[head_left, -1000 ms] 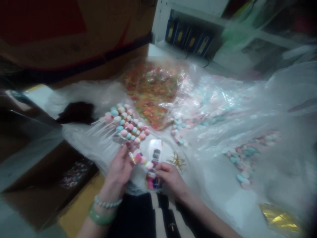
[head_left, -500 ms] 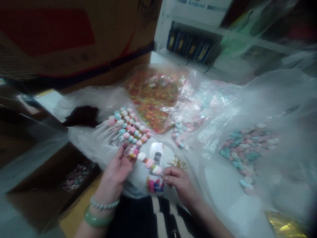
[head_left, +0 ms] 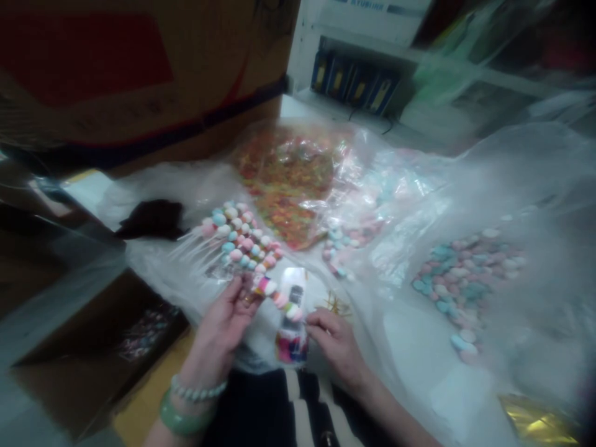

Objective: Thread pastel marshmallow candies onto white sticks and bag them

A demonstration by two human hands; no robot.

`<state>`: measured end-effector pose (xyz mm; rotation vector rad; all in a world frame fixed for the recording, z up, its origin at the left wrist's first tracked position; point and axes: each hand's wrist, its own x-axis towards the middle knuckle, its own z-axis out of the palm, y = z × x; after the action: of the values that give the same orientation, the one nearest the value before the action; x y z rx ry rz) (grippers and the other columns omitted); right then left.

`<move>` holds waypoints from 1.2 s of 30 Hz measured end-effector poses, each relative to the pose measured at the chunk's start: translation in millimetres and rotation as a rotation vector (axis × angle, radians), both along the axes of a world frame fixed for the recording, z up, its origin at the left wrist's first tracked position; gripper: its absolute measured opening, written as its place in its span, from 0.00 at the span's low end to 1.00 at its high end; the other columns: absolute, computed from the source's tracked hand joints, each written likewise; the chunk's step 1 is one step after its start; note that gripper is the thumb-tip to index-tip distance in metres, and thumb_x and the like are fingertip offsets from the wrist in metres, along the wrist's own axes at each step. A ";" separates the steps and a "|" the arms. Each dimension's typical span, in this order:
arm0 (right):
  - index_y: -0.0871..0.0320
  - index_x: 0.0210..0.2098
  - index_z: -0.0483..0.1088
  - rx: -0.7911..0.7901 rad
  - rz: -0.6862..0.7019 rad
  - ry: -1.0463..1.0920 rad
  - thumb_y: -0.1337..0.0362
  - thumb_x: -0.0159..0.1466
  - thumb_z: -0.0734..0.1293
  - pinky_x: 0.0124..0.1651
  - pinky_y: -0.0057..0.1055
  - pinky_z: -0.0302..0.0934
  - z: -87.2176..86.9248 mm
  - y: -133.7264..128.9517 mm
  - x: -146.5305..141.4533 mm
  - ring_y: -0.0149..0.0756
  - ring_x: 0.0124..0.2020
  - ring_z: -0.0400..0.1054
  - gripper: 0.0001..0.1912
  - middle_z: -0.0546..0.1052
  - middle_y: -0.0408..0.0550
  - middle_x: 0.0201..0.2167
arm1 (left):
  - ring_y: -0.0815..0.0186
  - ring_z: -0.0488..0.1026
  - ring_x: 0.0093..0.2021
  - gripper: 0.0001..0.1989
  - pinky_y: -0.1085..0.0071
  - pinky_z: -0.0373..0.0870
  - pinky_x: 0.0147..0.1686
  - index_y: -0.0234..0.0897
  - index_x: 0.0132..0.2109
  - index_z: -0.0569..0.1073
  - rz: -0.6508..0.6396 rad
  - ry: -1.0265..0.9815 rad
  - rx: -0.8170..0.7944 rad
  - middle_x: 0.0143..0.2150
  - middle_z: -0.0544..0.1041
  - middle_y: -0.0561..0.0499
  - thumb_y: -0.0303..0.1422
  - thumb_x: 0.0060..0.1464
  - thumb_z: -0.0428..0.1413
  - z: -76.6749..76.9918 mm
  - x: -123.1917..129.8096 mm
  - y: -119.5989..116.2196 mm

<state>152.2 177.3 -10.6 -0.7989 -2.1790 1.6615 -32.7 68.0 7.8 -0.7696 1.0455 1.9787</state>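
gripping a skewer of pastel candy (head_left: 279, 301), the left hand (head_left: 223, 326) curls its fingers around the skewer's near end, palm turned up, with a beaded bracelet (head_left: 198, 390) and a smooth jade bangle (head_left: 181, 416) on the wrist. the right hand (head_left: 335, 347) is half curled, its fingertips (head_left: 313, 326) just beside the skewer's far end; i cannot tell whether they touch it. the skewer's round, matte beads of pink, white and teal hang above a white bottle (head_left: 293, 316), close to a bundle of matching skewers (head_left: 239, 236) lying on crinkled clear plastic sheeting (head_left: 153, 264). a heap of flat pastel candies (head_left: 465, 282) lies off to the right. since the last frame, the left fingertips have shifted slightly rightward, and the skewer has barely moved.
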 end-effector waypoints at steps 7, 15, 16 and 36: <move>0.57 0.30 0.74 0.645 0.147 0.095 0.69 0.66 0.58 0.33 0.33 0.51 1.6 -0.6 6.5 0.36 0.28 0.61 0.14 0.69 0.47 0.23 | 0.68 0.77 0.30 0.05 0.73 0.77 0.30 0.31 0.35 0.77 -0.086 0.270 -0.045 0.33 0.80 0.47 0.22 0.56 0.56 -3.6 6.5 -1.0; 0.57 0.25 0.71 -0.508 -0.086 -0.139 0.62 0.55 0.67 0.28 0.28 0.52 -6.1 -5.0 -5.1 0.31 0.23 0.58 0.06 0.66 0.39 0.18 | 0.69 0.75 0.28 0.03 0.72 0.77 0.31 0.31 0.36 0.76 -0.181 0.103 0.049 0.31 0.78 0.49 0.25 0.57 0.57 -13.3 11.8 0.5; 0.58 0.24 0.70 -0.573 -0.099 -0.166 0.62 0.54 0.67 0.27 0.28 0.51 -7.5 -5.7 -5.4 0.30 0.21 0.56 0.06 0.64 0.38 0.17 | 0.69 0.75 0.28 0.03 0.72 0.77 0.31 0.31 0.36 0.76 -0.192 0.125 0.038 0.31 0.78 0.49 0.25 0.57 0.57 -13.6 12.5 0.2; 0.59 0.26 0.66 -1.373 -0.044 0.009 0.68 0.48 0.73 0.23 0.24 0.41 -18.6 -15.5 -15.5 0.21 0.18 0.45 0.11 0.60 0.33 0.17 | 0.64 0.79 0.35 0.06 0.70 0.78 0.37 0.30 0.36 0.77 -0.113 0.197 0.041 0.34 0.80 0.43 0.24 0.58 0.55 -21.6 24.0 10.5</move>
<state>136.7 161.8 -29.2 -1.0314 -0.6907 2.9945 -8.8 78.5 -13.8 -0.4898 1.1332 2.0017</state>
